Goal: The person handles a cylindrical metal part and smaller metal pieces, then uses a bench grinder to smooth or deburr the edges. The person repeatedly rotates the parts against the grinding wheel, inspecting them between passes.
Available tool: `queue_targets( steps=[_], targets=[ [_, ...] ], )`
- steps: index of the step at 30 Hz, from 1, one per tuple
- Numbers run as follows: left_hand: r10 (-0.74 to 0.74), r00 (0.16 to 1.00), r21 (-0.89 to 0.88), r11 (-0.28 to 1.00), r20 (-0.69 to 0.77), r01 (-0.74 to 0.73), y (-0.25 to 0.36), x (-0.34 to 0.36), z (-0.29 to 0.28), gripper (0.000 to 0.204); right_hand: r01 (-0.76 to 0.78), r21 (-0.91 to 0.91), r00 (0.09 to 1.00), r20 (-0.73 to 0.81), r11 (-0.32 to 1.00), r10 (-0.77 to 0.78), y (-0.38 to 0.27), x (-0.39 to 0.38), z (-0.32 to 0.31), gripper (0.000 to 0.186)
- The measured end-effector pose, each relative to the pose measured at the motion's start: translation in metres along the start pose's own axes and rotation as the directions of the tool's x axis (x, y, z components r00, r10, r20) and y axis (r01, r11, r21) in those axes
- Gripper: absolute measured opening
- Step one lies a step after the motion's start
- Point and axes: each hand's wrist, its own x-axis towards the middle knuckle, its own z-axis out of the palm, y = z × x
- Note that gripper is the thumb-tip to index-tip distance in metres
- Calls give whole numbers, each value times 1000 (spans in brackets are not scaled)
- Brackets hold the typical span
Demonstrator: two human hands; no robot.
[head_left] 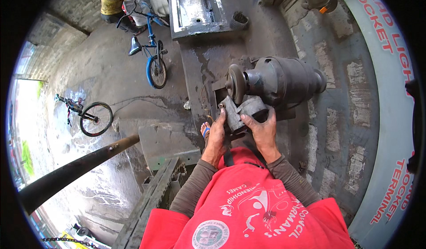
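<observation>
A grey metal casting (232,115) with a round, hollow end is gripped between my two hands in front of me. My left hand (216,135) is closed on its left side, thumb on top. On the right, my right hand (265,134) wraps round the hollow end, with the thumb pressed on the metal. Just beyond the casting stands the wheel (236,82) of a bench grinder, and the casting's far edge is close against it; whether they touch I cannot tell. The grinder's dark motor body (280,78) extends to the right of the wheel.
Beyond the grinder is a metal basin (197,9) with a small dark pot (239,20) beside it. A blue bicycle (155,55) and another bicycle (95,118) stand left. A person (114,2) in yellow crouches far back. A dark pole (80,169) slants at left; a lettered signboard (377,115) lines the right.
</observation>
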Motion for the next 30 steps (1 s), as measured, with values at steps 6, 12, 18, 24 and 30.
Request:
queue_targets(
  steps=[6,12,18,24,30],
  targets=[
    [-136,973,-275,943,189,185,-15,4,-30,57,-240,320,940,310,917,138,15,-34,-31,93],
    [-260,966,39,965,2,260,-19,-7,-66,63,-472,261,690,704,842,168,57,-3,-57,122],
    [-339,941,245,913,14,326,-32,-17,-60,78,-547,214,510,852,809,120,58,12,-35,105],
    [-70,948,443,871,-312,210,10,-29,-69,50,-560,354,710,670,749,214,44,7,-24,83],
    [413,902,710,596,128,-374,34,-42,-25,84,-169,103,837,540,980,87,41,12,-15,80]
  ],
)
